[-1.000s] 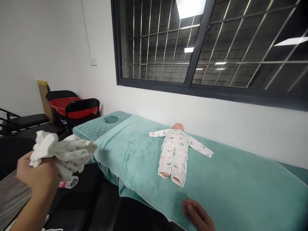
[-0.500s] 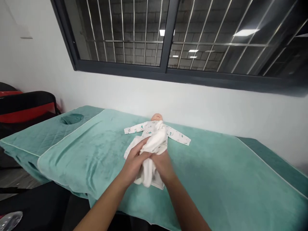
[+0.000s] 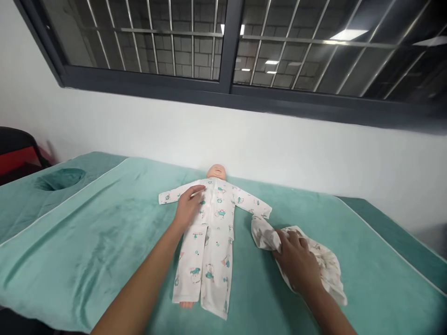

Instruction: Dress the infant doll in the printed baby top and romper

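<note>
A baby doll (image 3: 217,172) lies on its back on the green bed cover, dressed in a white printed top (image 3: 223,195) and matching trousers (image 3: 216,274). Its sleeves stretch out to both sides, and a bit of one foot shows under a trouser leg. At the left side of the doll's chest, my left hand (image 3: 188,207) rests on the top with its fingers loosely extended and nothing held. My right hand (image 3: 298,260) grips a crumpled white printed garment (image 3: 328,265) to the right of the doll, its fingers curled over the bunched fabric.
Green plush covers (image 3: 115,223) spread over the bed, with a round face hole (image 3: 63,179) at the left end. Behind it stands a white wall (image 3: 279,139) below a dark-framed barred window (image 3: 230,88). A black and red chair (image 3: 17,153) is at the far left.
Both hands held the bunched white garment over the doll. Now my right hand has carried it to the right, and my left hand lies on the doll's chest; the printed outfit is uncovered.
</note>
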`<state>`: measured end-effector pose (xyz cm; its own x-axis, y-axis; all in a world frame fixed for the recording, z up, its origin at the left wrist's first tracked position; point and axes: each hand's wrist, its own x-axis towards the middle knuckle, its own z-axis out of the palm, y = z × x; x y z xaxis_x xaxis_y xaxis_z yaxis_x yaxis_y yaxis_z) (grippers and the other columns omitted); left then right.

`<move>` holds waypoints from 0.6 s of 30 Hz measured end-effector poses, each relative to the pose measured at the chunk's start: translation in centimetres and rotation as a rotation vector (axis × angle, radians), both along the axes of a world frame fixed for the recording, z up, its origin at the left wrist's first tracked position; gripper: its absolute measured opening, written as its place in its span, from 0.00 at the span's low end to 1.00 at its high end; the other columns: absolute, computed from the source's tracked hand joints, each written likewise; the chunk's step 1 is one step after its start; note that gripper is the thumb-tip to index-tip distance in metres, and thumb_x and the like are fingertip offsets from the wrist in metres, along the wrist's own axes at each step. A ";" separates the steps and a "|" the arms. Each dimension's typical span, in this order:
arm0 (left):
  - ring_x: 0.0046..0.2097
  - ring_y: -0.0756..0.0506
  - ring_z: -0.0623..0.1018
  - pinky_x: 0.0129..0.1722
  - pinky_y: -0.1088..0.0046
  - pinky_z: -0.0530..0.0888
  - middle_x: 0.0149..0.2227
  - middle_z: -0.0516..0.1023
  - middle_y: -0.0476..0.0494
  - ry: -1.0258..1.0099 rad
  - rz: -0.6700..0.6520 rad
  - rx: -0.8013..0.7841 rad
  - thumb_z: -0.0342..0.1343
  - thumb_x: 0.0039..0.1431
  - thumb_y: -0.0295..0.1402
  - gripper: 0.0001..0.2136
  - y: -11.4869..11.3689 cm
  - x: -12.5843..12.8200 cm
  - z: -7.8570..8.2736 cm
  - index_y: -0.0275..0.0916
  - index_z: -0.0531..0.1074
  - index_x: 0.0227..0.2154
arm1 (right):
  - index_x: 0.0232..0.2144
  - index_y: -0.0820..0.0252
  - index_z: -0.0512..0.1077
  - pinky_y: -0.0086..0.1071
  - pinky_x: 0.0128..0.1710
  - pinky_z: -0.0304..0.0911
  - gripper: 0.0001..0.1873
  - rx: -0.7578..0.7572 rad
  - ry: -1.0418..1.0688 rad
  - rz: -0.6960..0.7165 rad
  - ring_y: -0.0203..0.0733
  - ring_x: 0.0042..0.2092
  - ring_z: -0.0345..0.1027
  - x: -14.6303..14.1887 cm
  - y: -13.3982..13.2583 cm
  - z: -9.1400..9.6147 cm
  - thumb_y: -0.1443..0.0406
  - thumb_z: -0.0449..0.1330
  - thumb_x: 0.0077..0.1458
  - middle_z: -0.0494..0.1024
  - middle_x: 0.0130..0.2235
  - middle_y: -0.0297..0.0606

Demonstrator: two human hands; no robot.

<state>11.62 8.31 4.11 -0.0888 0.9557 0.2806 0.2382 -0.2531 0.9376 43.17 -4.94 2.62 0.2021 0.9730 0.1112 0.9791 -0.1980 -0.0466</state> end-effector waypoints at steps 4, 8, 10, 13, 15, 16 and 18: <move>0.50 0.41 0.76 0.54 0.60 0.71 0.48 0.79 0.40 0.238 -0.044 0.059 0.48 0.57 0.28 0.17 4.6 1.7 -1.4 0.37 0.75 0.47 | 0.64 0.47 0.56 0.50 0.48 0.65 0.36 -0.073 0.020 0.072 0.62 0.62 0.56 1.1 -0.8 -0.5 0.53 0.57 0.54 0.61 0.64 0.43; 0.57 0.40 0.71 0.60 0.59 0.64 0.54 0.76 0.39 0.319 -0.089 0.142 0.46 0.60 0.28 0.17 7.5 1.9 -2.2 0.37 0.75 0.48 | 0.60 0.52 0.62 0.51 0.51 0.64 0.31 0.165 0.195 -0.008 0.59 0.61 0.58 -2.2 0.1 2.0 0.47 0.50 0.58 0.64 0.62 0.45; 0.58 0.41 0.70 0.61 0.59 0.63 0.55 0.75 0.41 0.356 -0.132 0.181 0.45 0.62 0.28 0.17 8.2 1.8 -2.5 0.38 0.74 0.49 | 0.53 0.50 0.67 0.45 0.52 0.64 0.23 0.244 0.409 0.086 0.51 0.56 0.65 -6.0 2.8 2.3 0.49 0.48 0.61 0.69 0.58 0.42; 0.59 0.43 0.69 0.62 0.60 0.63 0.57 0.73 0.45 0.394 -0.183 0.236 0.43 0.64 0.29 0.18 8.5 1.5 -3.0 0.41 0.72 0.52 | 0.44 0.54 0.68 0.39 0.48 0.66 0.18 0.354 0.666 0.215 0.47 0.51 0.68 -12.6 9.3 1.8 0.51 0.50 0.61 0.74 0.49 0.42; 0.60 0.43 0.69 0.62 0.60 0.63 0.58 0.72 0.45 0.418 -0.193 0.265 0.42 0.64 0.29 0.19 8.7 1.3 -3.3 0.41 0.71 0.54 | 0.44 0.56 0.67 0.39 0.47 0.65 0.17 0.374 0.637 0.206 0.47 0.49 0.68 -16.1 14.1 1.6 0.53 0.51 0.59 0.73 0.47 0.42; 0.60 0.43 0.69 0.62 0.60 0.63 0.59 0.72 0.44 0.428 -0.189 0.267 0.42 0.64 0.29 0.20 8.8 1.3 -3.5 0.41 0.70 0.55 | 0.44 0.58 0.66 0.41 0.46 0.64 0.17 0.349 0.568 0.192 0.49 0.50 0.67 -17.3 16.2 1.6 0.53 0.52 0.58 0.73 0.47 0.44; 0.60 0.42 0.69 0.61 0.58 0.63 0.59 0.72 0.42 0.430 -0.170 0.243 0.42 0.64 0.28 0.20 9.0 1.2 -3.8 0.39 0.70 0.55 | 0.43 0.60 0.65 0.42 0.42 0.63 0.18 0.238 0.451 0.136 0.53 0.49 0.67 -18.7 19.5 1.8 0.54 0.51 0.58 0.71 0.47 0.48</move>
